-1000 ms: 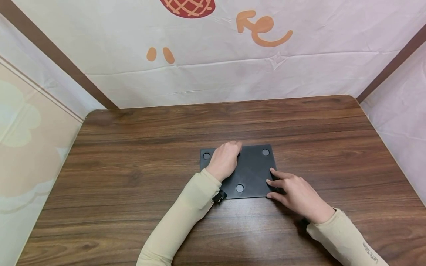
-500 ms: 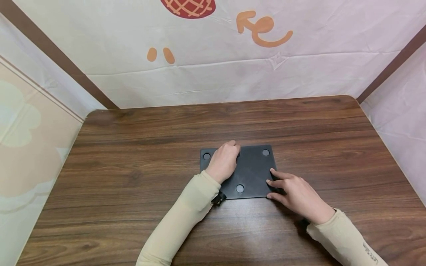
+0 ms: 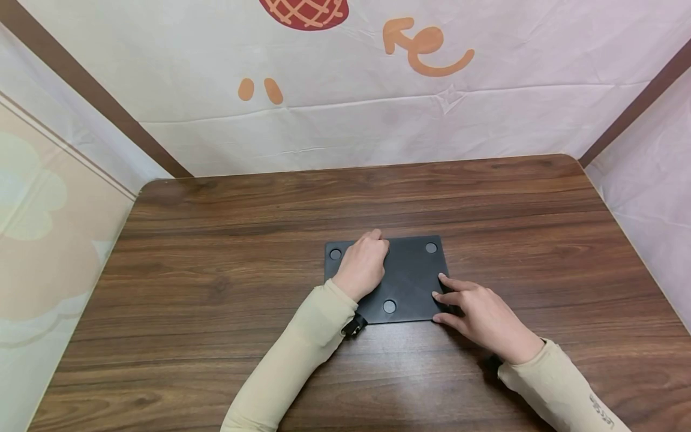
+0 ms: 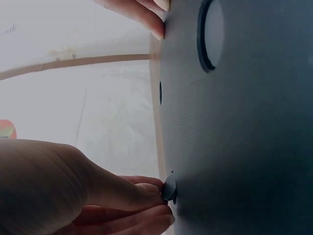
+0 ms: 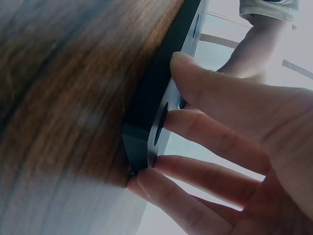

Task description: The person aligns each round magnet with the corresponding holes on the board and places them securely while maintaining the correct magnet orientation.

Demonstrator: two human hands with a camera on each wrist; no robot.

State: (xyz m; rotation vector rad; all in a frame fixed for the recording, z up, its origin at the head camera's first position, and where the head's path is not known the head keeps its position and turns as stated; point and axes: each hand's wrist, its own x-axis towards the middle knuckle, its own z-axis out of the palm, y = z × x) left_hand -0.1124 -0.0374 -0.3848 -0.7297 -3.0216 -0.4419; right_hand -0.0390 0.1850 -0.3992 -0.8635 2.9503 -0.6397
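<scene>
A dark grey rectangular panel (image 3: 412,279) lies flat on the table, with pale round discs set in recesses near its edges. My left hand (image 3: 360,267) is over its far left part. In the left wrist view, thumb and fingers pinch a small dark round pad (image 4: 169,187) standing up at the panel's surface; the head view hides this pad behind the hand. At the panel's near right corner is my right hand (image 3: 483,315), its fingers spread and fairly straight. Its fingertips (image 5: 175,117) touch the panel's face and edges, one beside a round recess (image 5: 161,125).
The brown wood-grain table (image 3: 227,240) extends around the panel on all sides. A pale printed cloth (image 3: 335,132) hangs behind its far edge, with more cloth at both sides. A black wrist device (image 3: 354,323) sits by the panel's near left edge.
My left hand has drawn back very slightly toward me, its fingers still at the same place on the panel. The right hand and the panel have stayed put.
</scene>
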